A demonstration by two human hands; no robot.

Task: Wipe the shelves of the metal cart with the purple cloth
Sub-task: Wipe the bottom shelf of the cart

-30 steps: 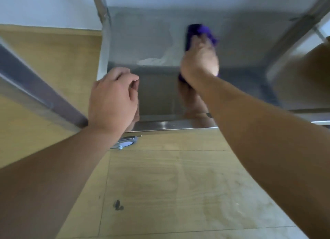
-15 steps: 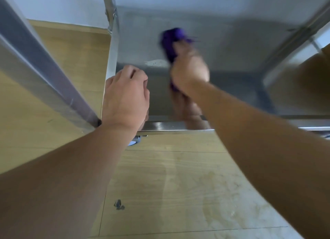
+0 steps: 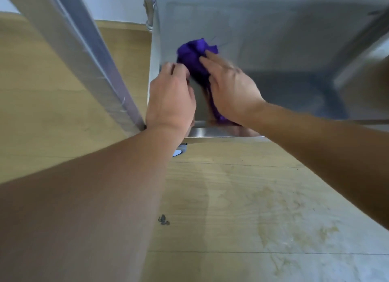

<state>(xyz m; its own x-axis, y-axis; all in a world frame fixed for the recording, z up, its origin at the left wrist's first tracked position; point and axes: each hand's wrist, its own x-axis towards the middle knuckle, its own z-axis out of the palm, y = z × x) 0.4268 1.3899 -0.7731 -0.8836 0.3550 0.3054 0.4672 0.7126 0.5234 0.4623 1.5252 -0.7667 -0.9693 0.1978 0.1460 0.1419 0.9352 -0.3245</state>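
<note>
Two bare hands meet just above the middle of the frame. The right hand (image 3: pixel 233 88) lies flat, its fingers (image 3: pixel 210 58) straight, and presses the crumpled purple cloth (image 3: pixel 193 56) onto the dull grey metal shelf (image 3: pixel 273 39) of the cart, probably so that the whole palm drives the wipe. The left hand (image 3: pixel 170 100) sits just beside it, its fingers curled at the cloth's left edge. I cannot tell whether it pinches the fabric or only braces there. The cloth is a bunched, deep violet wad close to the shelf's left wall. One tail trails under the palm toward the shiny front lip (image 3: pixel 210 133).
</note>
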